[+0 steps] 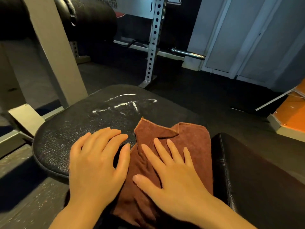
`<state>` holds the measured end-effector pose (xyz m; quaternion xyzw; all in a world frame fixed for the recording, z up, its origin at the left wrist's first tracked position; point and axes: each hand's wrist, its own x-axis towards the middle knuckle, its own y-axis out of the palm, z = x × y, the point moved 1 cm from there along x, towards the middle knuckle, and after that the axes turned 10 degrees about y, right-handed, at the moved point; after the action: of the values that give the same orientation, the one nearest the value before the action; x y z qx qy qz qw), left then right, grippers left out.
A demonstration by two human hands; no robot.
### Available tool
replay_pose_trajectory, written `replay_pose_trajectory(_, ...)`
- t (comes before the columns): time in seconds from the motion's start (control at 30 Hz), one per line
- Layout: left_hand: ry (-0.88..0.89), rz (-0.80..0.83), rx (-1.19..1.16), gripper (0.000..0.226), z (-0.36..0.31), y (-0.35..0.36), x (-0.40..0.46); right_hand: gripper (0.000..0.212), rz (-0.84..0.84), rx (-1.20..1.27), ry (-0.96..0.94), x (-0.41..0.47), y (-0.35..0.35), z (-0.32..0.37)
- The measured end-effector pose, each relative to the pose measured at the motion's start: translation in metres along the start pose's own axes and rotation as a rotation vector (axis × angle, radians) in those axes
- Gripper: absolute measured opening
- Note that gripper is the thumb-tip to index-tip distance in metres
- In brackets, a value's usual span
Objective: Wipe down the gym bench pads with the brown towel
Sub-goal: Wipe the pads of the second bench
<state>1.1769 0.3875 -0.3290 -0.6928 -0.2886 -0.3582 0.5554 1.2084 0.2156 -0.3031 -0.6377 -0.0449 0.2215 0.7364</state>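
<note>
Head view, looking down at a black, grained leather seat pad (66, 141) with a rounded front edge. White chalky streaks (125, 103) mark its far half.

Brown terry-cloth towel (194, 142), roughly folded, lies on the right side of this pad. One stitched corner sticks up toward the streaks. The towel's near end hangs over the pad's edge, toward the person.

Left hand (95, 164): flat, palm down, fingers straight and close together. It rests on the bare leather just left of the towel; the thumb lies along the towel's left edge, touching or nearly so, I cannot tell which.

Right hand (173, 176): flat on top of the towel, fingers spread and straight, pressing the cloth against the pad. No pinch, no curl.

A second black smooth pad (257, 171) sits just right of the towel, a narrow gap between the two pads.

Surroundings: grey metal frame post (54, 52) slanting up at left, with a black round roller pad (89, 17) behind it. A perforated grey rack upright (153, 42) stands on the dark rubber floor (198, 90) beyond, and a chrome barbell sleeve (188, 54) is near it. An orange block (292, 111) is at the right edge.
</note>
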Motion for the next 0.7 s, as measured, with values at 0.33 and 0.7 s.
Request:
replay_pose_trajectory(0.33,-0.066,-0.047,0.006,0.032,0.001,0.002,0.001,0.100,-0.041,-0.008,0.098,0.096,-0.029,-0.034)
replay_pose_trajectory(0.7,-0.196,-0.262,0.051,0.023,-0.008,0.007,-0.001,0.080,-0.153,-0.074,-0.074,0.253,-0.058,-0.014)
